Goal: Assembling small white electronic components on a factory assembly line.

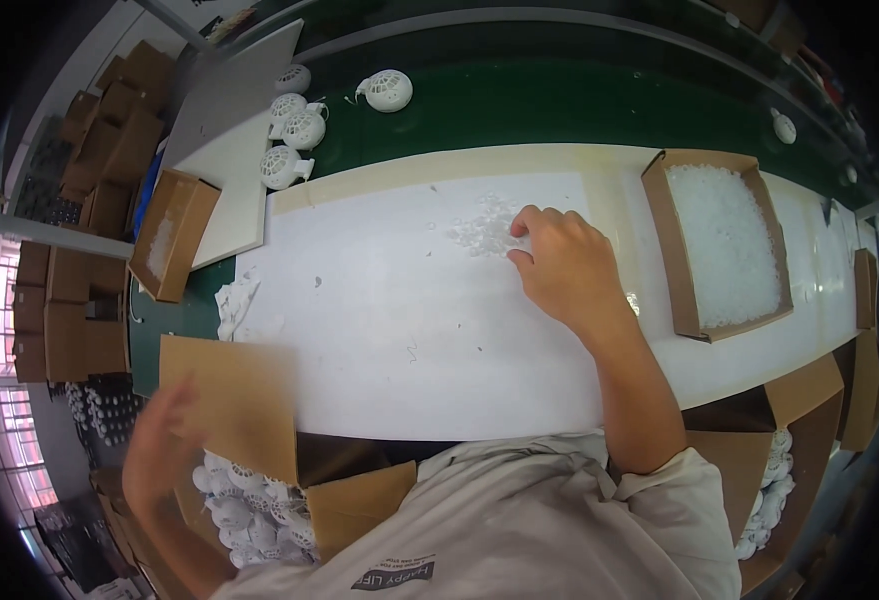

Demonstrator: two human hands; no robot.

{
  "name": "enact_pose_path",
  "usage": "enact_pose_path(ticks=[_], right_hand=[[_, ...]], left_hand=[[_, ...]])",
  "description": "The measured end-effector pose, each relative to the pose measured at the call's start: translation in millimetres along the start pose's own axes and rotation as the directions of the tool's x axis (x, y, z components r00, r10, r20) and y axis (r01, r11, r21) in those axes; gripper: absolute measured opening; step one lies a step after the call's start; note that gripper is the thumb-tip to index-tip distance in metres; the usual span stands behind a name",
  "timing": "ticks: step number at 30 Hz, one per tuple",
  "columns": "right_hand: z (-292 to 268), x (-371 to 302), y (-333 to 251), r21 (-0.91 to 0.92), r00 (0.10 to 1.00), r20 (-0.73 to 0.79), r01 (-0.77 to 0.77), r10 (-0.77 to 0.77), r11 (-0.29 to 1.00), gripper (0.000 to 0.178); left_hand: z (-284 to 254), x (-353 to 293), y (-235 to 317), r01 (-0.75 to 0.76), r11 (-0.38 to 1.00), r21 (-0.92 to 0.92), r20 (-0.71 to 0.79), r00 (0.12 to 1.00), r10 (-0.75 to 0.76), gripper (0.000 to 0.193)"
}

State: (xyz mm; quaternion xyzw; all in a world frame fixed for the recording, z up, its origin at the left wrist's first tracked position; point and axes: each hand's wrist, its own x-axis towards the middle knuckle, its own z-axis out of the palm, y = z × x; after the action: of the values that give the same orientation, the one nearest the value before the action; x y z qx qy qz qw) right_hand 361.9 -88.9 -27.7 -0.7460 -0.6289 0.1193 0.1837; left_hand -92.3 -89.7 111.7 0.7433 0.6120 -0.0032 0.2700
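Note:
My right hand [567,258] reaches over the white work surface [379,310], at the right edge of a loose pile of small clear pieces [479,228]. Its thumb and index finger are apart, with nothing plainly held between them; the other fingers curl and are partly hidden. My left hand [164,435] is at the lower left, smeared by motion, beside the raised flap of a cardboard carton [229,400]. White round lattice-fronted housings [249,510] fill that carton below the hand. Whether the left hand holds anything does not show.
A shallow cardboard tray [664,250] of small clear pieces stands at right; a smaller cardboard box [194,220] is at left. Several white round housings [302,130] sit on the green belt [519,110] at the back. Another open carton [809,480] holds white parts at lower right.

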Motion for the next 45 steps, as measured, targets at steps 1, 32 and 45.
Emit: enact_pose_path(ticks=[1,32,45], right_hand=[[2,1,0,0.011,1.000,0.004,0.000,0.000,1.000,0.009],[4,11,-17,0.352,0.985,-0.132,-0.060,0.113,0.934,0.012],[17,-26,-61,0.852,0.974,0.126,-0.008,-0.190,0.524,0.011]], left_hand=[[0,26,8,-0.084,0.995,0.055,0.004,0.996,0.084,0.072],[147,145,85,-0.204,0.212,-0.956,-0.113,0.921,0.373,0.014],[163,126,101,-0.634,0.558,-0.535,-0.399,0.772,0.494,0.009]])
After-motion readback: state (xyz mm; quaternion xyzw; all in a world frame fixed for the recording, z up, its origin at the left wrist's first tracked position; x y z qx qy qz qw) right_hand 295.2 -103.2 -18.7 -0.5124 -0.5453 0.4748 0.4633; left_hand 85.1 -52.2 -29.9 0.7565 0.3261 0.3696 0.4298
